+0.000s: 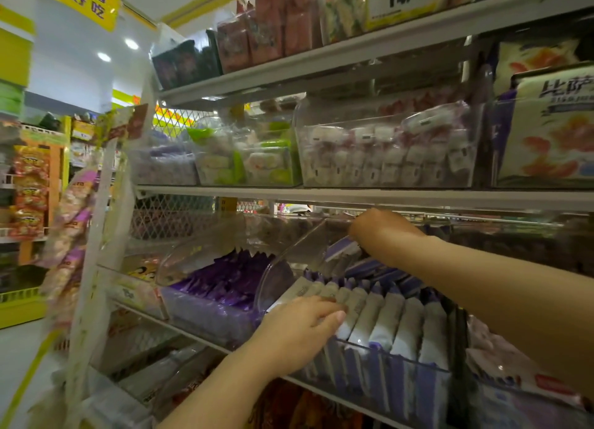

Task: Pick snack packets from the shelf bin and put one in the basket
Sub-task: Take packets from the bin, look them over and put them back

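Item: clear shelf bin (395, 361), lower shelf, holding a front row of white-and-purple snack packets (382, 319) standing upright on end, long axis vertical, faces overlapping left to right like filed cards; I am counting roughly eight to ten in that row, with more purple packets lying behind them, too blurred to number. Item: left hand (300, 329), reaching in from below, fingers loosely curled and resting on the top edges of the leftmost packets; I am judging it as touching but not yet pinching any single one. Item: right hand (377, 227), reaching over the row into the back of the bin beneath the raised clear lid (291, 252); its fingers are hidden behind packets, so I cannot tell whether it is gripping anything. Relation governing the pick: the packets are lying directly under and just right of the left fingertips, making the left hand the nearer; I am expecting an upward pull along the vertical axis. Item: neighbouring bin of dark purple packets (221, 287), immediately left. Basket: none showing in view.
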Motion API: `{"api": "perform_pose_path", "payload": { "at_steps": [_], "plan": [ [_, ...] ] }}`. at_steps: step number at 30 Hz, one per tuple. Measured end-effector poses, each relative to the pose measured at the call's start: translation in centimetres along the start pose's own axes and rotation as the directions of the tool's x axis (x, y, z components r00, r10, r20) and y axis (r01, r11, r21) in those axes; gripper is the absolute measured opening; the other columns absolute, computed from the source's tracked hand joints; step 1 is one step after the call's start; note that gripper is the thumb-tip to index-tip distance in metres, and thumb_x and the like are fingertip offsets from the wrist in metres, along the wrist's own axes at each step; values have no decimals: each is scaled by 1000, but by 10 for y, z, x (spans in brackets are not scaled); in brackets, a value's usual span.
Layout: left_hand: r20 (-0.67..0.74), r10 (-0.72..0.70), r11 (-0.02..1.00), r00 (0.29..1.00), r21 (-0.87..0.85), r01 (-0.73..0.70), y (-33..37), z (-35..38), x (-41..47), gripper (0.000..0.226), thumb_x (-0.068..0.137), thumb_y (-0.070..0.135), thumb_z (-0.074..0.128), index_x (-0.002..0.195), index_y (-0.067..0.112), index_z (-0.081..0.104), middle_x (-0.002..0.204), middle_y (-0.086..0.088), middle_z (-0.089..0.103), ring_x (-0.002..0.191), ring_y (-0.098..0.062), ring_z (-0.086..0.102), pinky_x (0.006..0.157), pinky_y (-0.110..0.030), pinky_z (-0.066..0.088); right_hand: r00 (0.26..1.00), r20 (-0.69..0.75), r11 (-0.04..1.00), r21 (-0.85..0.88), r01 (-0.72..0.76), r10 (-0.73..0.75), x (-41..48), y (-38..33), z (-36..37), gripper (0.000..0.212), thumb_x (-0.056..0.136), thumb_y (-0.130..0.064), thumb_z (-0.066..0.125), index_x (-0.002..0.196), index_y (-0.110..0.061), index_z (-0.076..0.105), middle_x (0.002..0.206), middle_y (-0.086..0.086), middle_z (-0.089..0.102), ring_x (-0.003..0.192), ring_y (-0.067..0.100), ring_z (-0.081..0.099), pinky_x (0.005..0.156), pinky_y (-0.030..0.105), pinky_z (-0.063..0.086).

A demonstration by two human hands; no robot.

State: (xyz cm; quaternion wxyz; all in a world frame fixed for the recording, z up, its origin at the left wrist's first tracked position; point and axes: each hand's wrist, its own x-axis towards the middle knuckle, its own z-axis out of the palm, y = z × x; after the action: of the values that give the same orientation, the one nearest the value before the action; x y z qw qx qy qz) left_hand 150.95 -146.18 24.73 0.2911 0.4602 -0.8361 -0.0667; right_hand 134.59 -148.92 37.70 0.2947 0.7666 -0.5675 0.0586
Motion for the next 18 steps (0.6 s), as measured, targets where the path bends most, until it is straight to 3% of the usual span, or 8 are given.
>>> {"api": "perform_pose_path", "payload": {
  "at_steps": [3, 5, 8, 9, 11, 13, 16, 18],
  "plan": [
    [-194, -94, 947, 976, -320, 27, 3, -9, -9, 32, 101, 42, 41, 109, 30, 69, 110, 9, 69, 107, -9, 62, 92, -25, 46, 994, -97, 999, -6, 40, -41, -24, -1, -7, 26, 93, -6, 50, 113, -14, 64, 103, 8, 64, 92, 27, 63, 72, 33, 48],
    [-312, -190, 872, 931, -489, 14, 5, -20, -17, 32, 102, 41, 40, 93, 33, 70, 103, 10, 72, 102, -11, 65, 91, -28, 48, 936, -302, 982, 12, 191, -178, -45, -4, -4, 27, 92, -6, 54, 114, -16, 66, 109, 5, 65, 95, 26, 64, 76, 35, 52],
    [-222, -416, 535, 882, -844, 40, 13, -34, -31, 37, 102, 45, 36, 98, 27, 68, 101, 0, 75, 92, -16, 71, 82, -35, 55, 794, -554, 871, 228, 435, -251, -77, -28, -3, 22, 93, -12, 57, 108, -9, 72, 112, 7, 70, 98, 29, 67, 81, 42, 55],
    [-165, -439, 413, 883, -910, 35, 16, -37, -38, 39, 101, 46, 37, 103, 23, 68, 100, -3, 76, 86, -17, 73, 73, -33, 56, 755, -595, 820, 265, 507, -274, -88, -40, -2, 23, 93, -14, 56, 109, -8, 72, 113, 7, 70, 98, 27, 69, 83, 40, 56],
    [-158, -458, 288, 875, -957, -22, 17, -37, -56, 37, 100, 43, 42, 106, 18, 69, 97, -6, 76, 79, -18, 74, 63, -32, 57, 709, -615, 728, 302, 616, -345, -105, -66, 2, 27, 93, -17, 54, 113, -9, 71, 118, 5, 68, 101, 21, 68, 87, 35, 55],
    [-240, -513, 289, 824, -952, -98, 12, -34, -78, 28, 100, 31, 48, 113, 14, 66, 103, -9, 75, 84, -22, 72, 68, -36, 57, 716, -595, 641, 396, 657, -367, -119, -89, 14, 28, 92, -20, 57, 115, -11, 70, 125, 3, 63, 103, 17, 67, 90, 32, 54],
    [-346, -545, 476, 764, -877, -57, -5, -18, -119, 20, 100, 22, 50, 112, 21, 66, 111, -4, 73, 102, -22, 69, 92, -45, 53, 822, -516, 489, 667, 563, -242, -137, -126, 34, 30, 91, -32, 62, 119, -22, 67, 134, -8, 53, 105, 5, 61, 90, 25, 50],
    [-373, -567, 566, 734, -825, 18, -15, -4, -151, 16, 98, 26, 54, 108, 27, 66, 108, 4, 74, 103, -16, 68, 97, -44, 51, 888, -441, 283, 842, 459, -129, -150, -155, 50, 39, 89, -35, 63, 128, -30, 55, 131, -18, 49, 101, -1, 62, 84, 19, 51]
  ]
}}
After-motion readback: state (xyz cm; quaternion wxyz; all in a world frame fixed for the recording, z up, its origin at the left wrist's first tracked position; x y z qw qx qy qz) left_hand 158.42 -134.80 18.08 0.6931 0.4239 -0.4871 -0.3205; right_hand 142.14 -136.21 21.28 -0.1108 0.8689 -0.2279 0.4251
